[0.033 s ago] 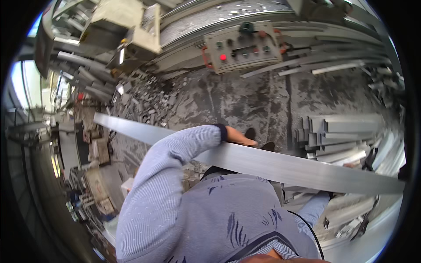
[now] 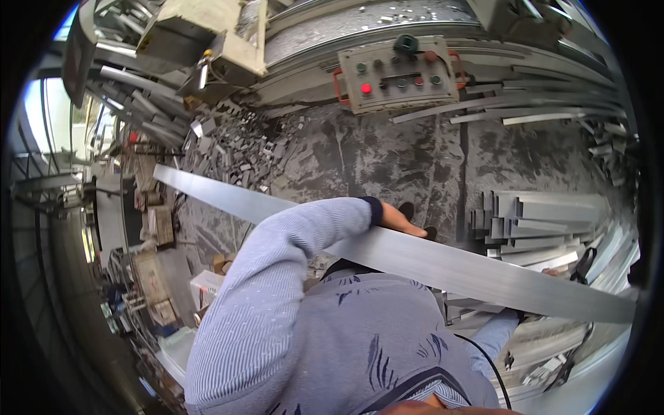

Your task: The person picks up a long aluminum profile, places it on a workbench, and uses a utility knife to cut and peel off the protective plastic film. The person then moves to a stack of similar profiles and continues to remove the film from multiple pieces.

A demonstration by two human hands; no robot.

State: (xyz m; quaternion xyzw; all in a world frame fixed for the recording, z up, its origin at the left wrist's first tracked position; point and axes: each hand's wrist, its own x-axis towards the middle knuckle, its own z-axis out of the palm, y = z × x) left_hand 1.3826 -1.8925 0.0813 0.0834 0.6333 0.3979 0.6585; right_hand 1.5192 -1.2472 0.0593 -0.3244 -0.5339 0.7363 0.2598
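Note:
A long, flat, silvery metal bar (image 2: pixel 443 266) runs slantwise across my front, its far end at the left and its near end at the right. My left hand (image 2: pixel 403 220) is closed over the bar's far edge near the middle, its forearm lying across the bar. Beneath the right part of the bar passes my right arm. Most of my right hand (image 2: pixel 550 272) is hidden by the metal; only a bit of fingers shows at the far edge, apparently gripping it.
A control box (image 2: pixel 404 86) with coloured buttons and a lit red lamp stands ahead. Metal offcuts (image 2: pixel 238 152) litter the floor at left. Stacked metal profiles (image 2: pixel 553 218) lie at right, longer strips (image 2: pixel 512 111) beyond. A carton (image 2: pixel 205 287) sits at the lower left.
The view has shifted slightly, so surroundings sit farther right. The bar slants a little more, its right end nearer me. Both hands keep their places on it.

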